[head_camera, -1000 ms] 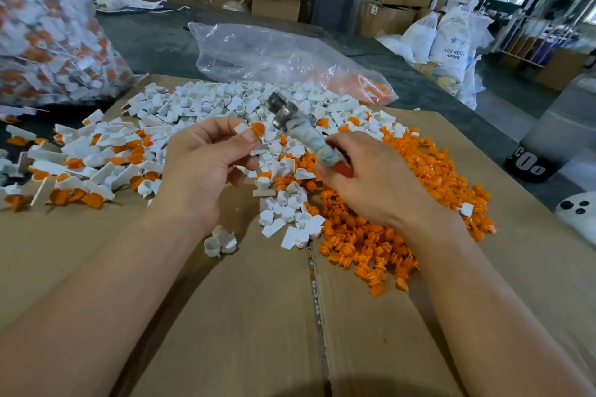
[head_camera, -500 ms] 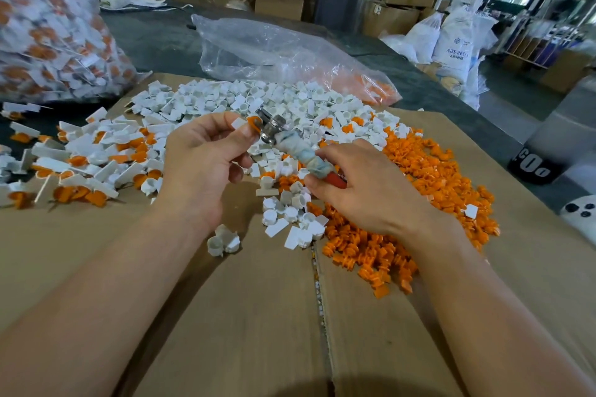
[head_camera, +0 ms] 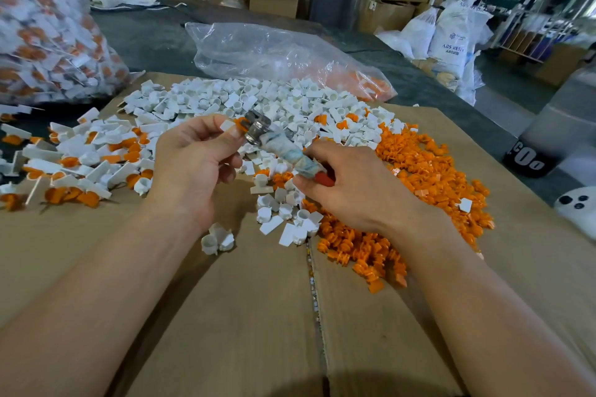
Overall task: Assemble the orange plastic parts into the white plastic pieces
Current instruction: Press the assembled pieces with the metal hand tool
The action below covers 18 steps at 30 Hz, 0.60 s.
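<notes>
My left hand (head_camera: pixel 196 161) pinches a white plastic piece (head_camera: pixel 227 125) with an orange part (head_camera: pixel 240 122) in it, held above the cardboard. My right hand (head_camera: pixel 351 190) grips a tape-wrapped tool (head_camera: pixel 283 148) with a red handle end; its metal head (head_camera: pixel 256 127) presses against the orange part. A pile of loose white pieces (head_camera: pixel 290 103) lies behind my hands. Loose orange parts (head_camera: pixel 419 171) are heaped to the right. Assembled white-and-orange pieces (head_camera: pixel 80 158) lie at the left.
Flattened cardboard (head_camera: pixel 258 316) covers the work surface. A clear plastic bag (head_camera: pixel 274 55) lies at the back, and a large bag of assembled pieces (head_camera: pixel 42 29) stands far left. A dark container (head_camera: pixel 554 135) and a white object (head_camera: pixel 580 209) sit at the right edge.
My right hand has swung the tool leftward and down until its metal head meets the orange part held by my left hand. My left hand has stayed nearly in place.
</notes>
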Each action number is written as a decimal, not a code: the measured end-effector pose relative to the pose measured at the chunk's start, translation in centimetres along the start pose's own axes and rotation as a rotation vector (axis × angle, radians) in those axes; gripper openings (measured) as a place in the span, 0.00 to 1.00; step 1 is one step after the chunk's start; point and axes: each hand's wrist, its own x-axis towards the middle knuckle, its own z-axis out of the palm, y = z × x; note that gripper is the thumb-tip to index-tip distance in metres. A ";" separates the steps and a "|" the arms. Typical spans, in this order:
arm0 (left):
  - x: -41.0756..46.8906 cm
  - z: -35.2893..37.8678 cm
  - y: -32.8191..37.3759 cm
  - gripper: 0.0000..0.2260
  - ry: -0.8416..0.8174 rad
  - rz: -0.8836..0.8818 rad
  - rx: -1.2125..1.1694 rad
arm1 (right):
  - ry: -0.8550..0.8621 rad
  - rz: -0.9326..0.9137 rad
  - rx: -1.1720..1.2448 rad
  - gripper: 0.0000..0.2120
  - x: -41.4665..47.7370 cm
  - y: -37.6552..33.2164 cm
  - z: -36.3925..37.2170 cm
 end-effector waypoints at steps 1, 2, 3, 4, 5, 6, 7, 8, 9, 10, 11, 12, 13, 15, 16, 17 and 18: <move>0.1 0.0 0.0 0.12 0.003 -0.005 0.000 | 0.006 0.004 0.000 0.10 0.0 0.0 0.1; 0.1 -0.1 -0.1 0.12 0.008 -0.011 0.000 | 0.011 0.008 0.002 0.09 0.1 0.0 0.2; 0.1 -0.1 -0.1 0.12 0.014 -0.016 0.001 | 0.015 0.013 0.003 0.09 0.1 0.0 0.3; 0.2 -0.1 -0.2 0.12 0.020 -0.020 0.004 | 0.016 0.017 0.002 0.09 0.1 0.0 0.4; 0.2 -0.1 -0.3 0.12 0.025 -0.023 0.010 | 0.014 0.021 0.003 0.09 0.1 0.0 0.4; 0.2 -0.1 -0.4 0.12 0.032 -0.026 0.015 | 0.011 0.024 0.003 0.09 0.2 -0.1 0.5; 0.3 -0.1 -0.4 0.13 0.041 -0.031 0.019 | 0.008 0.024 0.003 0.09 0.2 -0.1 0.6; 0.3 -0.1 -0.5 0.13 0.049 -0.036 0.022 | 0.006 0.023 0.001 0.09 0.2 -0.1 0.7; 0.4 -0.2 -0.5 0.13 0.056 -0.040 0.025 | 0.005 0.022 -0.003 0.09 0.2 -0.2 0.7; 0.4 -0.2 -0.5 0.13 0.060 -0.043 0.027 | 0.006 0.019 -0.007 0.09 0.3 -0.2 0.8; 0.5 -0.3 -0.5 0.14 0.061 -0.044 0.030 | 0.008 0.016 -0.014 0.09 0.3 -0.3 0.9; 0.5 -0.3 -0.5 0.14 0.062 -0.045 0.034 | 0.012 0.014 -0.023 0.09 0.3 -0.3 0.9; 0.5 -0.3 -0.5 0.14 0.065 -0.047 0.038 | 0.016 0.013 -0.031 0.09 0.4 -0.4 1.0; 0.5 -0.3 -0.5 0.14 0.071 -0.052 0.044 | 0.025 0.004 -0.049 0.10 0.5 -0.4 1.1; 0.5 -0.3 -0.4 0.14 0.073 -0.055 0.044 | 0.030 -0.003 -0.056 0.10 0.4 -0.5 1.1; 0.5 -0.3 -0.4 0.14 0.073 -0.057 0.043 | 0.038 -0.008 -0.058 0.10 0.4 -0.5 1.1; 0.5 -0.3 -0.3 0.14 0.072 -0.059 0.041 | 0.048 -0.011 -0.056 0.11 0.3 -0.5 1.1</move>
